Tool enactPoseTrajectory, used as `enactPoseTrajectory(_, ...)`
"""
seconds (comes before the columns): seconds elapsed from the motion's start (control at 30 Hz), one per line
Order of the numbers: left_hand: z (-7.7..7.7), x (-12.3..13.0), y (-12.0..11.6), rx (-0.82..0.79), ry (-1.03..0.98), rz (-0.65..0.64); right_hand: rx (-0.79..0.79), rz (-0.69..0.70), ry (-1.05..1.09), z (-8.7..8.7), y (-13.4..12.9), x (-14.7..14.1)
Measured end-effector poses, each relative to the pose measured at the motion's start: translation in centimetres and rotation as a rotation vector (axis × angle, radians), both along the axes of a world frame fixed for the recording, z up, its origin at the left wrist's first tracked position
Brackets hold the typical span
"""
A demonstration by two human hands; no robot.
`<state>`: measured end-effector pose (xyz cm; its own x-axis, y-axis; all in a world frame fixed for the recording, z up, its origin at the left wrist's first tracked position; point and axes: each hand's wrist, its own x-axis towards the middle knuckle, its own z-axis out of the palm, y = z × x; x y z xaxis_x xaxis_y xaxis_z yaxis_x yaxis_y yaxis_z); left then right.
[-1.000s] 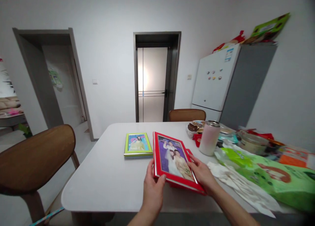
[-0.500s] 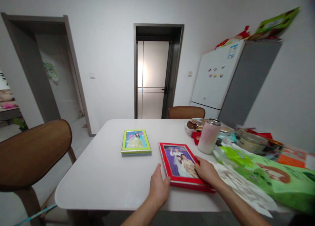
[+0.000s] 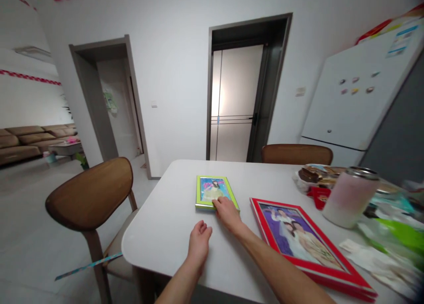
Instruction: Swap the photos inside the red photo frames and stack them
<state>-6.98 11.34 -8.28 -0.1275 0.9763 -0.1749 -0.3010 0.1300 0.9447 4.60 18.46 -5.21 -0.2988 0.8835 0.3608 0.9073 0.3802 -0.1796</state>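
The small green picture frame [image 3: 200, 205] lies flat on the white table. My right hand [image 3: 227, 212] reaches across to its lower right corner, fingertips over the front edge and the picture. Just below and to the left, my left hand [image 3: 199, 241] hovers above the tabletop, fingers loosely curled and slightly apart from the thumb, holding nothing. To the right, a larger red picture frame [image 3: 306, 240] lies flat, seemingly with another red layer beneath it; my right forearm passes over its left side.
A pink and white can-shaped container [image 3: 351, 198] stands behind the red frame. Wrappers, a red packet [image 3: 319, 197], white tissue [image 3: 367, 260] and green plastic [image 3: 406, 235] crowd the right side. Brown chairs stand at the left [image 3: 94, 193] and far side [image 3: 296, 154] of the white table [image 3: 159, 233].
My right hand has let go of the red frame and moved left onto the green one. My left hand has come away from the red frame's left edge. The view has turned left.
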Motion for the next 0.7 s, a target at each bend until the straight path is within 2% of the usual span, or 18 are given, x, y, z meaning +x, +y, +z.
enactPoseTrajectory(0.07,0.2,-0.4,-0.3,-0.030,-0.082,0.003,0.004,0.030,-0.019,0.4,-1.0,-0.3)
enactPoseTrajectory(0.17,0.8,-0.3,-1.1,0.001,-0.205,-0.021,0.028,0.078,0.023,0.8,-4.3,-0.8)
enactPoseTrajectory(0.23,1.5,0.2,-1.8,0.083,-0.286,-0.009,0.036,0.123,0.138,0.9,-7.0,-1.2)
enactPoseTrajectory(0.3,2.1,0.7,-2.7,0.180,-0.347,0.060,0.012,0.185,0.310,1.1,-9.3,-1.5)
enactPoseTrajectory(0.37,2.8,0.9,-4.0,0.244,-0.314,0.148,-0.045,0.222,0.530,1.4,-11.0,-1.6)
enactPoseTrajectory(0.47,4.0,0.6,-6.4,0.297,-0.040,0.171,-0.220,0.181,0.976,2.7,-12.3,-1.2)
enactPoseTrajectory(0.57,4.8,0.0,-9.0,0.474,0.336,0.045,-0.426,0.113,1.417,4.6,-13.0,-0.3)
enactPoseTrajectory(0.63,4.6,-0.3,-10.4,0.646,0.619,-0.068,-0.528,0.118,1.575,5.3,-13.5,0.4)
enactPoseTrajectory(0.7,3.9,-0.4,-11.2,0.803,0.901,-0.197,-0.627,0.121,1.611,5.2,-13.9,1.0)
